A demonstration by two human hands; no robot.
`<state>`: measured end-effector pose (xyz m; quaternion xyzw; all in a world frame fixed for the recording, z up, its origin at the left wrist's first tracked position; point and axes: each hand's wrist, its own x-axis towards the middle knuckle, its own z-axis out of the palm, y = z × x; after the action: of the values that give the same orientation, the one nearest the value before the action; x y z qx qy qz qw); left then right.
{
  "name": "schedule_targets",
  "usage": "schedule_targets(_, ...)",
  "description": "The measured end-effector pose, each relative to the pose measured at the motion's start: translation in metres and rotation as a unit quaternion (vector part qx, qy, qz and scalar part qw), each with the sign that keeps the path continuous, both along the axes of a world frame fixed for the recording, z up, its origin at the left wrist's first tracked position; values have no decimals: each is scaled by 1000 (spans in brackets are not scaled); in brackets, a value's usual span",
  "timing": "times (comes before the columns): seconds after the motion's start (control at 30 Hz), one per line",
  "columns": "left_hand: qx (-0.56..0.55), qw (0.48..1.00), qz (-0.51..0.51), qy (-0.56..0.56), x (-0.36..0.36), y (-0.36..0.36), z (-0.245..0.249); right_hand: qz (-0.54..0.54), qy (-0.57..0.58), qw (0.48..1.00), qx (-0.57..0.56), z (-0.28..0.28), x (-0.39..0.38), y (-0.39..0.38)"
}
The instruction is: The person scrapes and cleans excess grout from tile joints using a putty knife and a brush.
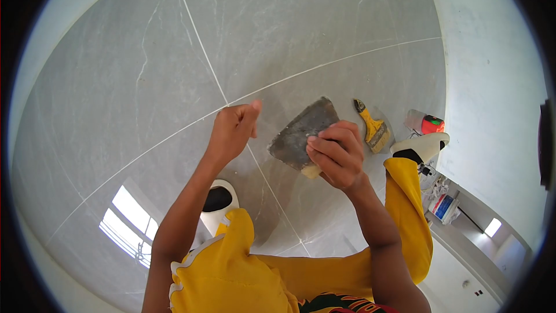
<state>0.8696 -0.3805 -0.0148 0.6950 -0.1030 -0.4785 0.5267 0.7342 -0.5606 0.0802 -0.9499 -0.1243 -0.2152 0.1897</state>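
My right hand (341,153) grips a dark grey, flat scraper (304,133) with worn, dusty edges, held above the tiled floor. A pale yellowish piece, perhaps its handle, shows beneath the fingers. To its left, my left hand (230,130) is closed in a fist over a grout line, thumb sticking out to the side. Whatever that fist may contain is hidden. A yellow-handled paintbrush (370,126) lies on the floor right of my right hand, bristles toward me. Pale grout lines (214,75) cross near the left hand.
Large grey marbled tiles (116,93) cover the floor. A clear container with a red label (431,124) sits near my white shoe (425,144) by the right wall (492,64). Behind it is a white bucket (444,207). My other shoe (220,200) stands below the left hand.
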Motion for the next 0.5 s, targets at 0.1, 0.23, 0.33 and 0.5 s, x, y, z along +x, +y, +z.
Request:
schedule_targets(0.1, -185, 979, -5, -84, -26, -9, 28, 4, 20, 1000, 6, -2, -3, 5)
schedule_targets(0.23, -71, 997, -30, -28, -22, -2, 40, 23, 6, 1000, 3, -9, -2, 8)
schedule_targets(0.33, -62, 995, -36, -63, -23, 1, 36, 30, 24, 999, 20, -10, -5, 12)
schedule_targets(0.5, -23, 993, -50, -106, -30, 3, 25, 25, 44, 997, 56, -13, -6, 14)
